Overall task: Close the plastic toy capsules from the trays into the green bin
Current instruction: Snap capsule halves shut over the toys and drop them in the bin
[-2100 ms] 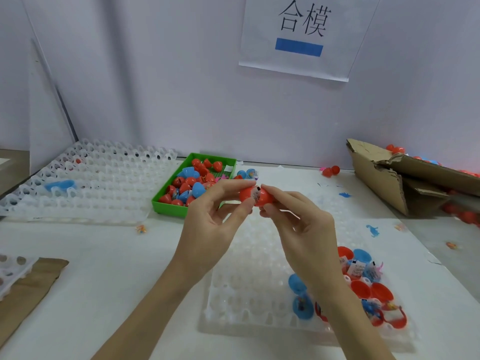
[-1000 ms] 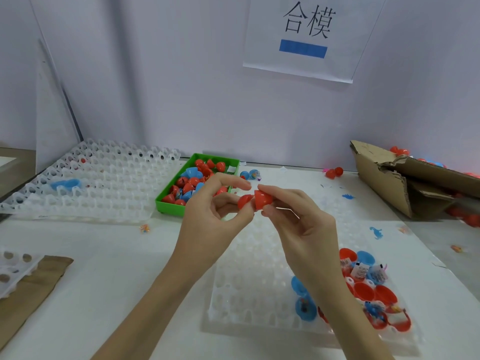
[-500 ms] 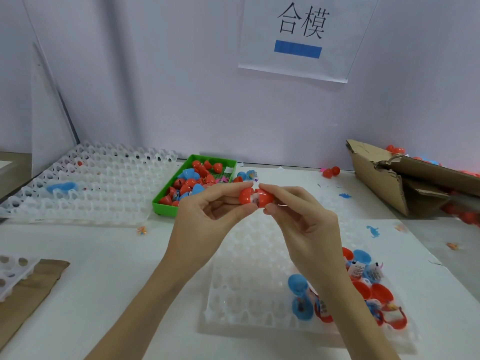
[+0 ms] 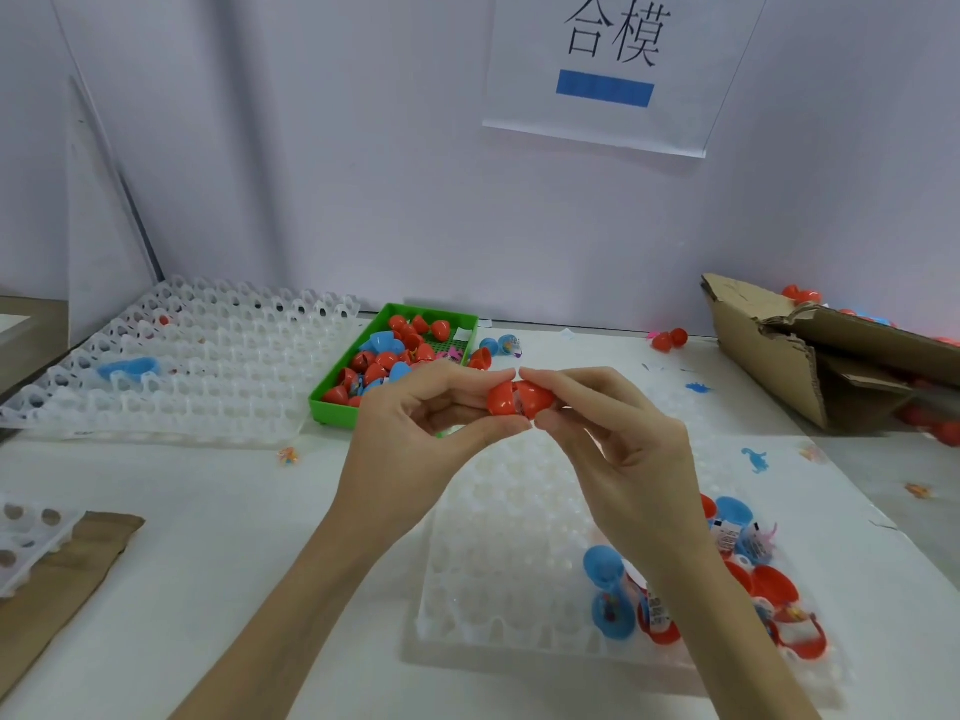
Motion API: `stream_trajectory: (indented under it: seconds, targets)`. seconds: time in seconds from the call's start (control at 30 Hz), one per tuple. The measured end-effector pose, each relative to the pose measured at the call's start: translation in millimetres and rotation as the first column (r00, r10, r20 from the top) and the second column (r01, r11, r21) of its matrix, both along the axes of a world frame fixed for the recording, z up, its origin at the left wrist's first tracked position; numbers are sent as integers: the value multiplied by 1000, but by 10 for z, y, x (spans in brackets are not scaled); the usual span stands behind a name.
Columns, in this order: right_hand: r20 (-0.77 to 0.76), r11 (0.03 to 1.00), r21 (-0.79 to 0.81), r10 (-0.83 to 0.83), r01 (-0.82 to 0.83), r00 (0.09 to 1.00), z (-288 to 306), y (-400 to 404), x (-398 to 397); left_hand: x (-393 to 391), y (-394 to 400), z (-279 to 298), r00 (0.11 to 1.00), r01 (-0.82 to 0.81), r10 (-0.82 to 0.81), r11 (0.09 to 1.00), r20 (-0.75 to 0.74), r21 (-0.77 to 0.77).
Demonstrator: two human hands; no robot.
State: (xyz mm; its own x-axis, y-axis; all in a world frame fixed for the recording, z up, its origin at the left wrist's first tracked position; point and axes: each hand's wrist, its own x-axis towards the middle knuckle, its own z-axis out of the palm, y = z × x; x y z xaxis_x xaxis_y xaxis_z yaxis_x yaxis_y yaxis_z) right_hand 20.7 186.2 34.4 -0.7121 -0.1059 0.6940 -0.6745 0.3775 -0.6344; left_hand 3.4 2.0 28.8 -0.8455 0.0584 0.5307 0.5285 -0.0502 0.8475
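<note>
I hold a red toy capsule point(image 4: 517, 400) in front of me above the near white tray point(image 4: 498, 553). My left hand point(image 4: 415, 439) pinches its left half and my right hand point(image 4: 618, 454) pinches its right half. The two halves meet with a thin seam where a bit of paper shows. The green bin point(image 4: 332, 405) stands behind my left hand, holding several closed red and blue capsules. Open red and blue capsule halves point(image 4: 769, 589) with toys lie at the tray's right end.
A large white cell tray point(image 4: 171, 366) lies at the left with a blue piece in it. A torn cardboard box point(image 4: 810, 356) with loose capsules sits at the right. Two capsules point(image 4: 670, 339) rest by the back wall. Brown cardboard point(image 4: 57, 579) and another tray corner lie near left.
The two red halves, held slightly apart and angled a second ago, have been brought together between my fingertips. Both hands stayed in about the same place.
</note>
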Motion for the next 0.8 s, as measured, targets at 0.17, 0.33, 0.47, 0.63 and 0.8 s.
stream_trajectory:
  seconds: [0.17,0.33,0.47,0.63,0.8]
  targets:
    - [188,928,-360,169,-92,967,14,-57,25,11,15,26,990,111,-116,992,83,61]
    - [261,892,-438,244,-111,934,52,-42,34,47,28,57,990,131,-133,990,41,49]
    - [269,914,-396,209,-90,940,65,-89,53,42,55,34,997,73,-73,997,4,-30]
    - [276,934,-356,147,-41,950,56,-79,45,79,79,53,998,62,-63,998,26,15]
    - [299,907,-417,196,-57,934,43,-64,30,49,99,22,998,30,-34,998,59,56]
